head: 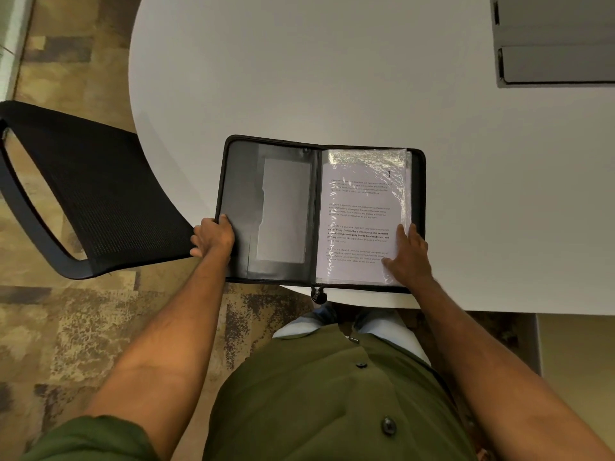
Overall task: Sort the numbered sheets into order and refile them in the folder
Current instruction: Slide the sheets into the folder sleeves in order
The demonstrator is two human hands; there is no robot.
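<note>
Fingers (222,218) on one folder (266,207)

A black zip folder (271,207) lies open flat at the near edge of the white bench (299,78), its zipper pull hanging over that edge. Its left half is a dark inner cover with pockets. On the right half sits a stack of printed sheets in glossy clear sleeves (361,214); the top sheet shows the number 1 at its upper right corner
</note>
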